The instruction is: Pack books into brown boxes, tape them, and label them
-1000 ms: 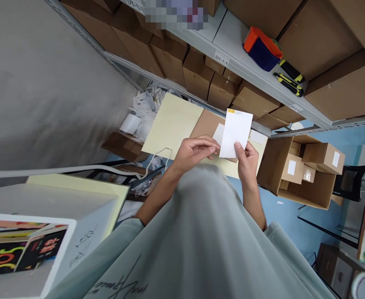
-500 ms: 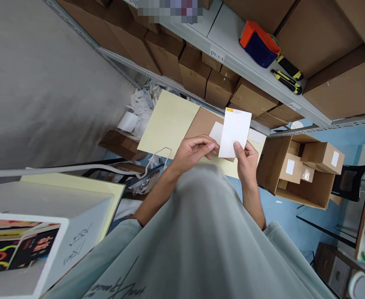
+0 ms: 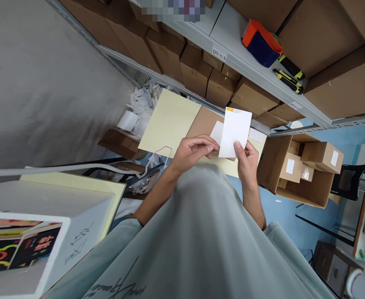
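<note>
My right hand (image 3: 247, 160) grips the lower right part of a white sheet of paper (image 3: 237, 128), thumb on its front. The sheet stands upright with a small yellow logo and tiny print along its top. My left hand (image 3: 195, 153) hovers by the sheet's lower left edge, fingers loosely bent and nothing visible in them; whether the fingertips touch the edge I cannot tell. Behind lies a brown cardboard piece (image 3: 198, 122) on a pale yellow board (image 3: 170, 118). Another white paper (image 3: 216, 132) rests on the cardboard, partly hidden by the held sheet.
A shelf (image 3: 235, 54) with brown boxes runs across the back, bearing a box cutter (image 3: 288, 81) and an orange-blue item (image 3: 262, 43). To the right is an open carton (image 3: 316, 189) holding smaller boxes. A white bin (image 3: 85, 245) and a curved pale tube (image 3: 76, 168) are left.
Both hands and the held sheet stay nearly still. The view has shifted very slightly.
</note>
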The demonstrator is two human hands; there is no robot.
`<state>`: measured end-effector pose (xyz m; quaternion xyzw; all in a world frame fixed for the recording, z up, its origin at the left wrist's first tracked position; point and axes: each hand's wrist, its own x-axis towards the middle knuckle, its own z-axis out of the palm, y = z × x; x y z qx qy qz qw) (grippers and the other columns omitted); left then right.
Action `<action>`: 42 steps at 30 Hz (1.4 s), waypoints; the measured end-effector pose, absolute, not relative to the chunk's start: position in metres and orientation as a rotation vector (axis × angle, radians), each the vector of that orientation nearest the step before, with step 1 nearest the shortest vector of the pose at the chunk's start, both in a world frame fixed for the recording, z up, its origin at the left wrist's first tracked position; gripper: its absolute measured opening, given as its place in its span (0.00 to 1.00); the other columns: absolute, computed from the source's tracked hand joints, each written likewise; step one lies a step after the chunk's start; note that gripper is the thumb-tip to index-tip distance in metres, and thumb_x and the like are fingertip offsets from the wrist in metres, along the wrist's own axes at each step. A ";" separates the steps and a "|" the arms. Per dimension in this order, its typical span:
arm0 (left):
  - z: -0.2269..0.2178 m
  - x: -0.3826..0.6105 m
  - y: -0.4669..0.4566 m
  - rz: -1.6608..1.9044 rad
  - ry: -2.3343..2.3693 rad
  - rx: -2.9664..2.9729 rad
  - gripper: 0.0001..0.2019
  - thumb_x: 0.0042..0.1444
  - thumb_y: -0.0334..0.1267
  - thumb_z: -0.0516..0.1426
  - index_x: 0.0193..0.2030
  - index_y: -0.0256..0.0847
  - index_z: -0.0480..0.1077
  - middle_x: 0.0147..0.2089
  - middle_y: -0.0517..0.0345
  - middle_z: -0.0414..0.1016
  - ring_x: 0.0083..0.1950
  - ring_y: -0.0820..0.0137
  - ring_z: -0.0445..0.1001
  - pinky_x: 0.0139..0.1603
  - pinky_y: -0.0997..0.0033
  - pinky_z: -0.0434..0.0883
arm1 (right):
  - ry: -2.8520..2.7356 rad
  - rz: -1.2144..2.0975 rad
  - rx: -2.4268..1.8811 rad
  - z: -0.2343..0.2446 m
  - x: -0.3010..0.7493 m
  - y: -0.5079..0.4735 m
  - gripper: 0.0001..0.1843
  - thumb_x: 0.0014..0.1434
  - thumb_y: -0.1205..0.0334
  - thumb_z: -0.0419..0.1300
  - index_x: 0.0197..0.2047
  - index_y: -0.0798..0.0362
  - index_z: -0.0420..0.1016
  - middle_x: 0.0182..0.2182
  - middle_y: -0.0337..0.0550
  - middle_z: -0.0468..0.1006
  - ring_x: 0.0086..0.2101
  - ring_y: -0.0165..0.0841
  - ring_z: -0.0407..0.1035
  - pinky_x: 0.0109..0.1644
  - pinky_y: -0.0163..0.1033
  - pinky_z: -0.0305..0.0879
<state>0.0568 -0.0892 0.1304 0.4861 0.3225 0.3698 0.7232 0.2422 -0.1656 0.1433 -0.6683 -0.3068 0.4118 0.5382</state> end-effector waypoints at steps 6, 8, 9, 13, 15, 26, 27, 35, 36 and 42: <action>0.130 0.054 -0.088 0.817 0.703 1.060 0.14 0.62 0.48 0.68 0.33 0.39 0.84 0.41 0.48 0.85 0.38 0.65 0.84 0.34 0.70 0.83 | -0.692 0.997 -1.552 0.144 0.236 -0.166 0.25 0.61 0.36 0.73 0.40 0.51 0.83 0.33 0.40 0.81 0.36 0.35 0.72 0.44 0.42 0.74; 0.129 0.052 -0.087 0.820 0.688 1.065 0.13 0.61 0.46 0.69 0.33 0.39 0.84 0.41 0.48 0.85 0.38 0.66 0.84 0.34 0.70 0.83 | -0.690 0.997 -1.540 0.144 0.235 -0.166 0.24 0.61 0.37 0.73 0.41 0.51 0.83 0.34 0.40 0.81 0.36 0.35 0.72 0.44 0.42 0.74; 0.129 0.051 -0.086 0.823 0.681 1.069 0.12 0.61 0.46 0.68 0.33 0.39 0.84 0.41 0.48 0.85 0.38 0.66 0.84 0.34 0.70 0.83 | -0.691 0.997 -1.541 0.143 0.234 -0.166 0.24 0.61 0.37 0.73 0.41 0.51 0.84 0.34 0.40 0.81 0.36 0.35 0.72 0.44 0.42 0.74; 0.126 0.047 -0.085 0.840 0.642 1.090 0.10 0.61 0.43 0.68 0.33 0.40 0.84 0.41 0.48 0.85 0.38 0.66 0.83 0.35 0.69 0.84 | -0.704 0.990 -1.553 0.143 0.232 -0.165 0.24 0.61 0.36 0.73 0.42 0.50 0.84 0.35 0.40 0.82 0.36 0.35 0.72 0.44 0.42 0.74; 0.125 0.046 -0.084 0.852 0.623 1.091 0.09 0.60 0.41 0.68 0.31 0.40 0.84 0.40 0.48 0.85 0.39 0.66 0.83 0.36 0.69 0.84 | -0.708 0.990 -1.552 0.143 0.231 -0.165 0.23 0.62 0.37 0.72 0.42 0.50 0.84 0.35 0.40 0.81 0.35 0.35 0.72 0.43 0.41 0.73; 0.125 0.041 -0.084 0.846 0.630 1.091 0.07 0.60 0.39 0.67 0.32 0.40 0.84 0.41 0.48 0.85 0.40 0.65 0.83 0.36 0.68 0.84 | -0.725 0.996 -1.568 0.140 0.227 -0.165 0.24 0.62 0.36 0.72 0.43 0.50 0.83 0.35 0.41 0.82 0.37 0.37 0.74 0.43 0.42 0.74; 0.126 0.041 -0.084 0.843 0.637 1.084 0.09 0.61 0.40 0.67 0.32 0.39 0.84 0.41 0.48 0.85 0.40 0.65 0.83 0.36 0.68 0.84 | -0.723 0.995 -1.568 0.140 0.227 -0.165 0.24 0.62 0.36 0.72 0.44 0.50 0.83 0.35 0.41 0.83 0.38 0.37 0.74 0.43 0.42 0.74; 0.128 0.040 -0.085 0.812 0.666 1.078 0.09 0.61 0.40 0.66 0.32 0.39 0.84 0.41 0.48 0.85 0.40 0.65 0.83 0.36 0.69 0.84 | -0.713 0.993 -1.570 0.141 0.226 -0.166 0.25 0.62 0.36 0.72 0.44 0.50 0.84 0.36 0.42 0.83 0.39 0.38 0.75 0.44 0.43 0.75; 0.127 0.040 -0.085 0.813 0.663 1.077 0.09 0.61 0.40 0.66 0.32 0.39 0.84 0.41 0.48 0.85 0.40 0.65 0.83 0.36 0.69 0.84 | -0.710 0.993 -1.569 0.141 0.226 -0.166 0.25 0.62 0.36 0.72 0.44 0.50 0.84 0.36 0.42 0.83 0.38 0.38 0.75 0.44 0.43 0.75; 0.123 0.040 -0.086 0.841 0.637 1.070 0.09 0.59 0.37 0.65 0.28 0.39 0.80 0.41 0.48 0.85 0.38 0.66 0.83 0.37 0.67 0.83 | -0.712 0.987 -1.582 0.140 0.227 -0.168 0.24 0.62 0.36 0.72 0.43 0.50 0.84 0.36 0.42 0.82 0.36 0.36 0.72 0.41 0.42 0.73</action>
